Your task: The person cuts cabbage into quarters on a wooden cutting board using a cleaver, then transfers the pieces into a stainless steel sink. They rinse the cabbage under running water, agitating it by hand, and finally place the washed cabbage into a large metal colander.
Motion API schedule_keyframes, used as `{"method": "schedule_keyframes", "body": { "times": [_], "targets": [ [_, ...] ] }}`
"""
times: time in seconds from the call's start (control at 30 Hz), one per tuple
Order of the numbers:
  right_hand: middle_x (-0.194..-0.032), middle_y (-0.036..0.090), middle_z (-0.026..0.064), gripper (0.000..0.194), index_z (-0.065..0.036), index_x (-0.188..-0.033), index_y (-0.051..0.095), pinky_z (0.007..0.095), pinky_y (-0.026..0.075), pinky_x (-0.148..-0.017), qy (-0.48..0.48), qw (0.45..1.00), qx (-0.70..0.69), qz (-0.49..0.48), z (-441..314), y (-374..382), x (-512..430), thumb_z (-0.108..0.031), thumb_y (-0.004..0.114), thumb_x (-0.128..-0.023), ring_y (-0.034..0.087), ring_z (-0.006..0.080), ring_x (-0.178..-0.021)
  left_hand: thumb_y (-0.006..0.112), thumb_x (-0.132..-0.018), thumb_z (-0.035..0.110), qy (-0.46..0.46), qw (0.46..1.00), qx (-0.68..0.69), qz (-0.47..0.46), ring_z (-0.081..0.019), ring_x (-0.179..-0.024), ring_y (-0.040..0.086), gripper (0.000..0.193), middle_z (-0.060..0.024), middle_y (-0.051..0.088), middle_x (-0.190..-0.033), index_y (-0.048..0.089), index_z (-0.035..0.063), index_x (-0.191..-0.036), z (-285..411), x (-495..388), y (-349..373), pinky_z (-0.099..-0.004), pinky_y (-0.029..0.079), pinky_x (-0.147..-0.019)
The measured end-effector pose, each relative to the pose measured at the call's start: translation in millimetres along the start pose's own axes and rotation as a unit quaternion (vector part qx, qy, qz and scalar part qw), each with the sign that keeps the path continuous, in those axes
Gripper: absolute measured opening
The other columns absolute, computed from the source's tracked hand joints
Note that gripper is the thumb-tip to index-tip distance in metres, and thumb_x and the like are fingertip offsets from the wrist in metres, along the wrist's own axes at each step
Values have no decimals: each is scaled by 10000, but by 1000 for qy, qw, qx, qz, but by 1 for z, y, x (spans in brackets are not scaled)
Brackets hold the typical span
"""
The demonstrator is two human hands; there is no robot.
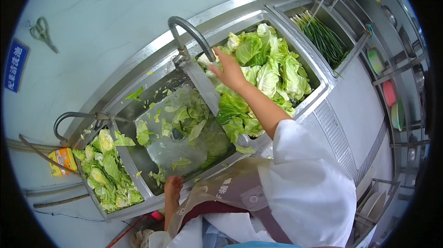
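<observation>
My right hand point(227, 70) is at the end of the curved metal faucet point(193, 33), its fingers apart beside the spout; whether it touches the metal is unclear. Below it, the right basin is heaped with cabbage leaves point(270, 71). My left hand point(173, 185) rests near the front rim of the middle basin, fingers curled, and I cannot tell if it holds anything. That steel basin point(161, 160) has cloudy water with loose leaves and small scraps floating in it. More cabbage pieces point(107, 172) fill the small left basin.
Green onions point(322, 37) lie in the far right basin. A second faucet point(74, 115) curves over the left basin, near a yellow package point(63, 161). Scissors point(43, 33) hang on the wall. Metal shelves point(401, 75) with bowls stand at the right.
</observation>
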State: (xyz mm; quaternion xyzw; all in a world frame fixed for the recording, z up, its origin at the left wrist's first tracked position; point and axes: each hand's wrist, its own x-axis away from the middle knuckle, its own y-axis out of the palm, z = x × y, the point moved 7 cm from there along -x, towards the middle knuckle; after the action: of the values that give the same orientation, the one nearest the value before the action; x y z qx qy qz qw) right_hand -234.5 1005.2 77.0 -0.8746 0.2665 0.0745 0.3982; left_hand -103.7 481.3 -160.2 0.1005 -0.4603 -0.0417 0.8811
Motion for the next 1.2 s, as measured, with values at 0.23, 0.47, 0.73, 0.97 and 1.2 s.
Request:
{"method": "schedule_keyframes", "body": {
  "times": [0.23, 0.47, 0.73, 0.97, 1.2],
  "targets": [
    [-1035, 631, 198, 485, -102, -1253, 489, 470, 463, -812, 155, 987, 32, 42, 78, -14, -91, -406, 534, -878, 584, 385, -967, 575, -859, 225, 38, 999, 2, 26, -221, -742, 607, 152, -78, 624, -848, 572, 93, -935, -38, 34, 11, -344, 484, -629],
    [-1037, 630, 204, 578, -57, -1247, 501, 440, 472, -821, 58, 993, 98, 19, 111, -36, -82, -443, 599, -828, 591, 368, -977, 567, -872, 231, 40, 999, -37, 5, -204, -737, 599, 174, -79, 611, -832, 557, 72, -945, -21, 19, 29, -324, 480, -618],
    [-1382, 396, 132, 641, -154, -1288, 478, 553, 234, -1052, -69, 939, 260, -213, 67, 82, 109, -476, 659, -764, 307, 353, -1304, 573, -877, 240, -44, 988, -136, 50, -176, -655, 591, 218, -81, 605, -866, 523, 57, -983, -15, -9, 23, -304, 444, -539],
    [-1377, 381, 110, 512, -295, -1250, 494, 592, 199, -1056, -26, 907, 323, -270, 107, 65, 132, -408, 656, -778, 260, 377, -1323, 566, -877, 214, -53, 925, -376, 4, -165, -608, 566, 197, -74, 600, -835, 527, 65, -1000, -6, -32, 46, -279, 424, -444],
    [-1298, 408, 197, 592, -344, -1249, 462, 468, 355, -1010, -17, 918, 321, -231, 150, 30, 139, -209, 701, -725, 349, 365, -1274, 550, -888, 225, -62, 947, -316, 23, -182, -676, 613, 180, -62, 600, -815, 531, 73, -982, -13, -32, 14, -295, 458, -513]
  ]
}}
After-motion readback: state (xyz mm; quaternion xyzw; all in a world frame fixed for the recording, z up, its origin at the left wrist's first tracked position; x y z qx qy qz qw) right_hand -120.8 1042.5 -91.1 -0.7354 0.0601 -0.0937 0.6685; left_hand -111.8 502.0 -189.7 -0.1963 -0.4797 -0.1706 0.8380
